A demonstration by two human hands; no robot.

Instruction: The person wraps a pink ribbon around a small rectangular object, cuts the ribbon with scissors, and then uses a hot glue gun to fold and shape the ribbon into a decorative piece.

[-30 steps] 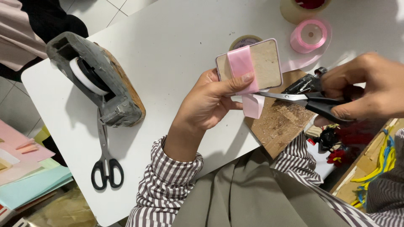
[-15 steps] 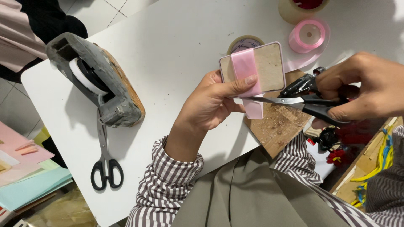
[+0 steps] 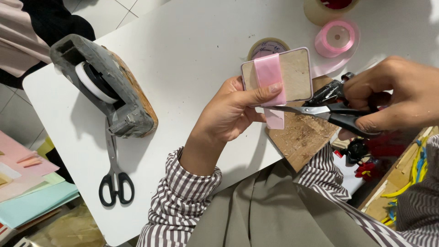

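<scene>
I see the left hand (image 3: pixel 228 114) gripping a small square cardboard card (image 3: pixel 299 73) wrapped in pink satin ribbon (image 3: pixel 269 75) above the white table (image 3: pixel 192 50); the right hand (image 3: pixel 398 98) clasps black-handled scissors (image 3: pixel 320 110), blades at the ribbon's tail. Surface – grey tape dispenser (image 3: pixel 107 89), spare black scissors (image 3: pixel 114 178), pink ribbon spool (image 3: pixel 337 37), worn wooden board (image 3: pixel 304 137). Tiled floor (image 3: pixel 114 11) beyond
</scene>
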